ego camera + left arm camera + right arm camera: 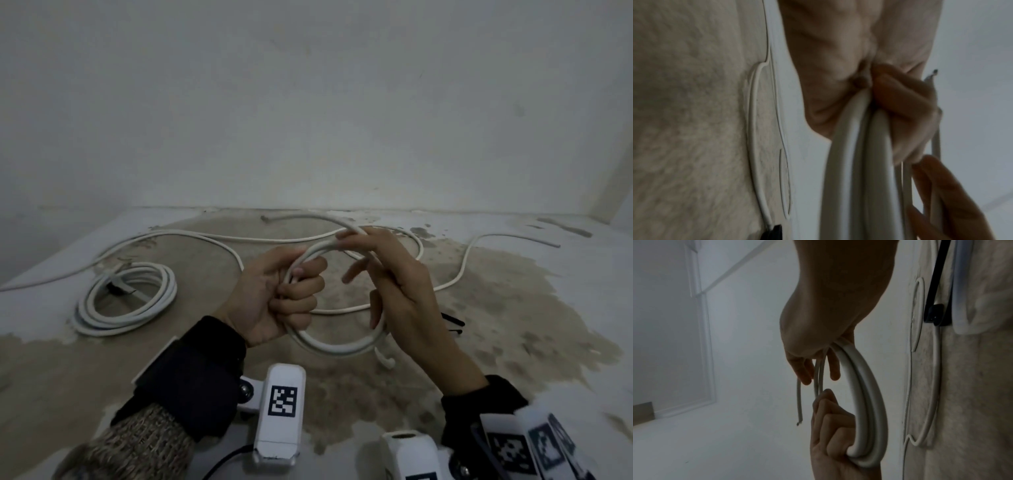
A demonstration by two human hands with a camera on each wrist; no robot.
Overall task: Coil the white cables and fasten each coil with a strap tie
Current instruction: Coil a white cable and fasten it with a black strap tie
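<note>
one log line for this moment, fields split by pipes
left hand grips cable coil | right hand guides next loop on | tied coil on table | black strap ties waiting

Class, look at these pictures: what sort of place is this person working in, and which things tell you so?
Probably a bare indoor room, perhaps unfinished: a plain pale wall, a patchy, stained floor, and loose cable lying on it beside a finished coil.

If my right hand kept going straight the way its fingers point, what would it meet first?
Probably the loose white cable on the floor toward the back left; the right hand already holds the coil. Depth is unclear.
</note>
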